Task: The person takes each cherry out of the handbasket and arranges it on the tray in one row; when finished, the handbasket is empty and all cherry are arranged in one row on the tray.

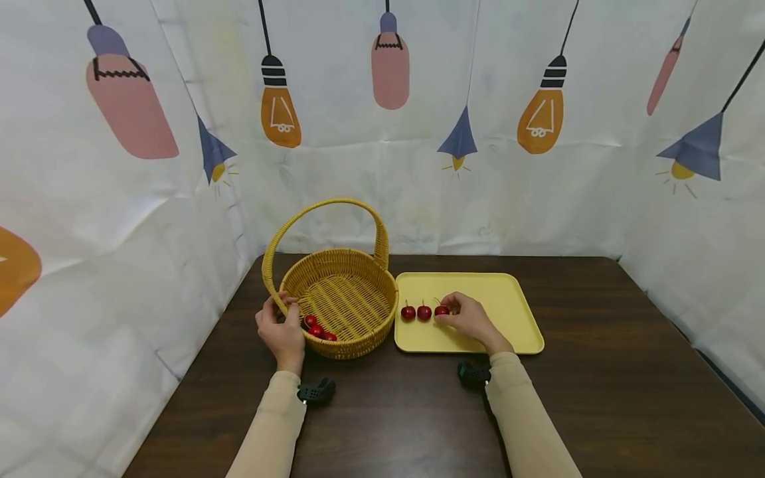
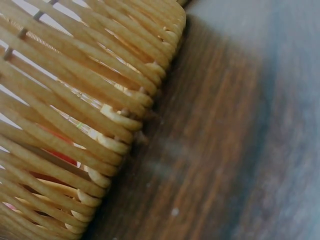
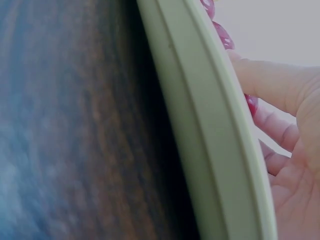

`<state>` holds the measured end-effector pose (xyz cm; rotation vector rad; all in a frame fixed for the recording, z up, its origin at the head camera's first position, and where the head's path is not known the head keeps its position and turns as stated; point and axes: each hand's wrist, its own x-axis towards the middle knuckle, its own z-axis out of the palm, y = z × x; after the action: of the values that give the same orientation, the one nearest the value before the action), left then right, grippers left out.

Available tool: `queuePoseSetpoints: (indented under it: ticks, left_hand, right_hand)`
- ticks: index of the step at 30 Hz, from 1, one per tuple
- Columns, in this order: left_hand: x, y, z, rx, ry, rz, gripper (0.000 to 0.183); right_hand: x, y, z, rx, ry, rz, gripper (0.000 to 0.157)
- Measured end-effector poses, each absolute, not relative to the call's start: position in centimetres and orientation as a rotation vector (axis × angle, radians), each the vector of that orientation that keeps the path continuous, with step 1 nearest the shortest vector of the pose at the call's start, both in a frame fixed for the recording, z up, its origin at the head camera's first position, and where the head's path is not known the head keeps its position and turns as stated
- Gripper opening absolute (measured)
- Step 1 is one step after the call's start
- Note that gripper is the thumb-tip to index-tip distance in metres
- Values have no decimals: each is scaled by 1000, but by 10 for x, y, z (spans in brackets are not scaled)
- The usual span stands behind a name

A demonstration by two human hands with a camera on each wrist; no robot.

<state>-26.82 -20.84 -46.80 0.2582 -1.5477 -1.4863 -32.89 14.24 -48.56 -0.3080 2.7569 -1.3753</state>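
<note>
My left hand (image 1: 284,336) grips the yellow woven basket (image 1: 358,346) at its left side, where the tall handle meets the rim. A few red cherries (image 1: 315,330) lie inside, against the near left wall. With thumb and fingers, my right hand (image 1: 472,321) pinches a cherry (image 1: 441,310) over the pale yellow tray (image 1: 505,302). To its left, two cherries (image 1: 424,313) with upright stems sit side by side on the tray. The right wrist view shows the thumb and the held cherry (image 3: 251,104) just past the tray's rim (image 3: 215,135).
The dark wooden table (image 1: 394,418) extends in front of and to the right of the tray. Basket and tray stand close together, side by side. A white curtain (image 1: 418,192) printed with lamps hangs behind and on both sides. Each wrist wears a black device (image 1: 317,392).
</note>
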Motion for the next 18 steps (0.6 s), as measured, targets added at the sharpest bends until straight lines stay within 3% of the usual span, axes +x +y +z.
queuePoseSetpoints:
  ticks: [8,18]
  left_hand:
    - [-267,-208,-470,274,-1549,-1485,22]
    - [-267,-207,-468,254,-1550,-1469,18]
  right_hand:
    - [-328,145,-483,-284,2756,-1419,39]
    - [-312,98,-449,-542,2788,-1742,22]
